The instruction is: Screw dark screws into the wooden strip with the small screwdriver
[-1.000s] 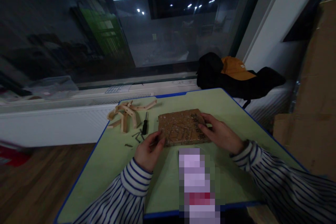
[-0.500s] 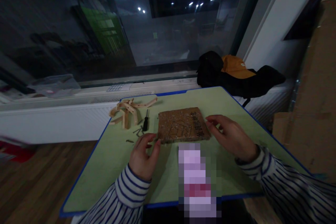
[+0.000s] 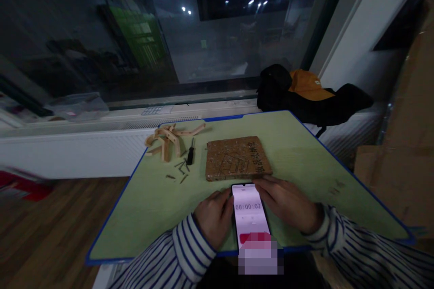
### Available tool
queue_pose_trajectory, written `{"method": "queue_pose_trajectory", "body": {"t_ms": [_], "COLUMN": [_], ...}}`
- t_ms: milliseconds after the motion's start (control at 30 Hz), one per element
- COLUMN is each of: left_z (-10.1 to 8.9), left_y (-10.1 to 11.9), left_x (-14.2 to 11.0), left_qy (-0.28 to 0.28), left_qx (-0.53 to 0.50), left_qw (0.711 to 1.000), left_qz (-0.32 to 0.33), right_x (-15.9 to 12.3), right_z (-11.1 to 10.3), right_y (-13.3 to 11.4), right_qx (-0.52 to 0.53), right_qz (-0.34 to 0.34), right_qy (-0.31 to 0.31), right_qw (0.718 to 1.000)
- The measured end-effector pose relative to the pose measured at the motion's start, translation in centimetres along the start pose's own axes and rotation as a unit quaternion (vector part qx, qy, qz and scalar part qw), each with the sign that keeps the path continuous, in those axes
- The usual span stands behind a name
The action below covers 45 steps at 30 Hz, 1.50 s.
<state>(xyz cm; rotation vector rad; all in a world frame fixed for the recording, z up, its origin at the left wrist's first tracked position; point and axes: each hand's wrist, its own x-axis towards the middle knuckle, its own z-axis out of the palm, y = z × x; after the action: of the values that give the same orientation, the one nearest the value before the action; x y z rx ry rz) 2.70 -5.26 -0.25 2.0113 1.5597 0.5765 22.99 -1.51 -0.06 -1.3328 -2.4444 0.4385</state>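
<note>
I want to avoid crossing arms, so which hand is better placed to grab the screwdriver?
Probably your left hand: it is at the left edge of the phone, nearer the black-handled screwdriver. Your right hand is at the phone's other side, farther away.

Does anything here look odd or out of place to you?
Slightly: small screws lie scattered at different angles beside the screwdriver, looking untidy. Stranger, coarse squares hide the lower part of the phone between the left hand and right hand, probably picture masking. I see no spill.
</note>
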Motion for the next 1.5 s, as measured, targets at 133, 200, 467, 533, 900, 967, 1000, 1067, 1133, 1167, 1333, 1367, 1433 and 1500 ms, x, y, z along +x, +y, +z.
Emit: {"method": "queue_pose_trajectory", "body": {"t_ms": [133, 200, 467, 533, 900, 967, 1000, 1067, 1133, 1167, 1333, 1367, 1433, 1500], "left_z": [0.1, 0.1, -0.2, -0.6, -3.9, -3.8, -3.7, -3.7, -3.7, -3.6, -3.3, -3.2, -3.1, -3.1], "left_y": [0.0, 0.1, 0.2, -0.1, -2.9, -3.3, -3.4, -3.6, -3.8, -3.8, -4.2, -4.3, -4.5, -4.6], "left_x": [0.0, -0.1, -0.2, -0.2, 2.7, 3.6, 3.9, 4.5, 4.9, 5.1, 5.3, 5.3, 5.2, 5.2], "left_qy": [0.005, 0.003, 0.004, 0.025, 0.095, 0.068, 0.059, 0.052, 0.053, 0.055, 0.064, 0.065, 0.069, 0.07], "left_qx": [-0.01, -0.005, -0.023, -0.012, 0.093, 0.093, 0.091, 0.087, 0.083, 0.08, 0.05, 0.039, 0.017, -0.001], "left_qw": [1.0, 1.0, 1.0, 1.0, 0.982, 0.985, 0.986, 0.988, 0.988, 0.989, 0.991, 0.991, 0.993, 0.993], "left_qz": [-0.005, -0.012, 0.004, -0.011, -0.137, -0.127, -0.123, -0.118, -0.116, -0.116, -0.108, -0.106, -0.099, -0.097], "right_x": [-0.2, -0.3, -0.4, -0.6, 2.1, 2.9, 3.1, 3.4, 3.4, 3.4, 2.9, 2.8, 2.5, 2.4], "right_z": [0.1, 0.2, 0.6, 0.6, -3.1, -3.0, -2.8, -2.4, -2.1, -1.9, -1.1, -0.9, -0.7, -0.7], "right_y": [0.0, 0.0, 0.2, 0.2, 3.5, 4.2, 4.5, 4.7, 4.9, 4.9, 5.2, 5.2, 5.1, 5.1], "right_qx": [0.001, 0.0, -0.001, -0.001, -0.041, -0.054, -0.06, -0.072, -0.082, -0.086, -0.107, -0.112, -0.119, -0.123], "right_qz": [-0.01, -0.012, -0.022, -0.022, -0.013, -0.031, -0.034, -0.031, -0.026, -0.025, -0.013, -0.011, -0.007, -0.008], "right_qy": [-0.005, -0.004, 0.003, 0.011, 0.122, 0.102, 0.094, 0.085, 0.084, 0.084, 0.101, 0.105, 0.11, 0.112], "right_qw": [1.0, 1.0, 1.0, 1.0, 0.992, 0.993, 0.993, 0.993, 0.993, 0.992, 0.989, 0.988, 0.987, 0.986]}}
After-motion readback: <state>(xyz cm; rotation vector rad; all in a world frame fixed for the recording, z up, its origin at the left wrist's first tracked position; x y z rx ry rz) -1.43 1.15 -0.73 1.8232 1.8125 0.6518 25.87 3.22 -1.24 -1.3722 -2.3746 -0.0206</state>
